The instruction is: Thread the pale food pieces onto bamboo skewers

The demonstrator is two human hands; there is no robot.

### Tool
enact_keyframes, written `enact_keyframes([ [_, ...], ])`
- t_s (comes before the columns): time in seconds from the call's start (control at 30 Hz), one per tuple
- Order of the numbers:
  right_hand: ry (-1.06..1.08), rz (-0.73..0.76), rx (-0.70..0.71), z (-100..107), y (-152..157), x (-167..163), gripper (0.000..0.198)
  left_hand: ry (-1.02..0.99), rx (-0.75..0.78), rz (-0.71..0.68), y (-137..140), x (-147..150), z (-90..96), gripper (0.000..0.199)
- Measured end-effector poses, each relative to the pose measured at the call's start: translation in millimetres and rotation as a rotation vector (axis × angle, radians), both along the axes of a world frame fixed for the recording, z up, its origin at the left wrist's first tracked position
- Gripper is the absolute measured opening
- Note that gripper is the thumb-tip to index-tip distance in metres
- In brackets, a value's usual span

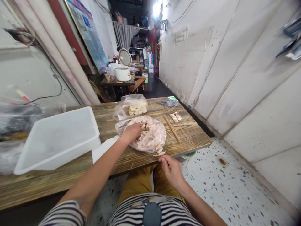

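My right hand [171, 169], in front of the table's near edge, pinches a thin wooden skewer. Several small pale pinkish pieces [160, 153] are threaded on it, beside the bag. An open clear plastic bag [161, 131] lies on the table, full of similar pieces [145, 125], whose kind I cannot make out. My left hand [132, 132] reaches into the bag's mouth, fingers bent and close together, their tips hidden among the pieces. To the right lie a bundle of bare skewers [172, 128] and a few loaded skewers [175, 117] side by side.
A second plastic bag [135, 106] with pale round slices lies farther back. On the left stands a white plastic tub [61, 135], with white paper [103, 149] beside it. Crumpled dark plastic [168, 103] and a green-and-white card [172, 98] lie at the far right corner. A rice cooker [122, 73] stands beyond.
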State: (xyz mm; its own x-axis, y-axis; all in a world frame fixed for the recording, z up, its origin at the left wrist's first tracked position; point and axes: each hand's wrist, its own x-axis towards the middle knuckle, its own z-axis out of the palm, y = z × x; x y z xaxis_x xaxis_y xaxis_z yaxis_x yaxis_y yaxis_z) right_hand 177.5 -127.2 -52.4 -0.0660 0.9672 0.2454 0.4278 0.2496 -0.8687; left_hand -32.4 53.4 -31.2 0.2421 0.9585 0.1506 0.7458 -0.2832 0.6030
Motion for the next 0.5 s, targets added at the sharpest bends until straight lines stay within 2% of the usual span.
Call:
enact_keyframes([
  [0.13, 0.016, -0.005, -0.009, 0, -2, 0, 0.025, 0.012, 0.040, -0.073, -4, -11, 7.8, 0.013],
  [0.2, 0.023, 0.005, -0.016, 1, -2, -1, 0.025, -0.138, 0.080, -0.016, -13, -12, 11.7, 0.014],
  [0.23, 0.027, 0.014, -0.019, 2, -2, -2, 0.025, -0.286, 0.064, 0.031, -20, -10, 13.5, 0.016],
  [0.3, 0.032, 0.033, -0.023, 6, -2, -5, 0.026, -0.679, -0.091, 0.103, -38, -1, 16.7, 0.021],
  [0.37, 0.033, 0.045, -0.015, 10, -2, -8, 0.025, -1.048, -0.359, 0.063, -57, 12, 18.8, 0.021],
  [0.43, 0.030, 0.050, -0.002, 15, -1, -11, 0.025, -1.277, -0.523, 0.038, -75, 23, 19.9, 0.020],
  [0.5, 0.023, 0.059, 0.005, 18, 0, -12, 0.025, -1.387, -0.607, 0.052, -88, 31, 19.9, 0.023],
])
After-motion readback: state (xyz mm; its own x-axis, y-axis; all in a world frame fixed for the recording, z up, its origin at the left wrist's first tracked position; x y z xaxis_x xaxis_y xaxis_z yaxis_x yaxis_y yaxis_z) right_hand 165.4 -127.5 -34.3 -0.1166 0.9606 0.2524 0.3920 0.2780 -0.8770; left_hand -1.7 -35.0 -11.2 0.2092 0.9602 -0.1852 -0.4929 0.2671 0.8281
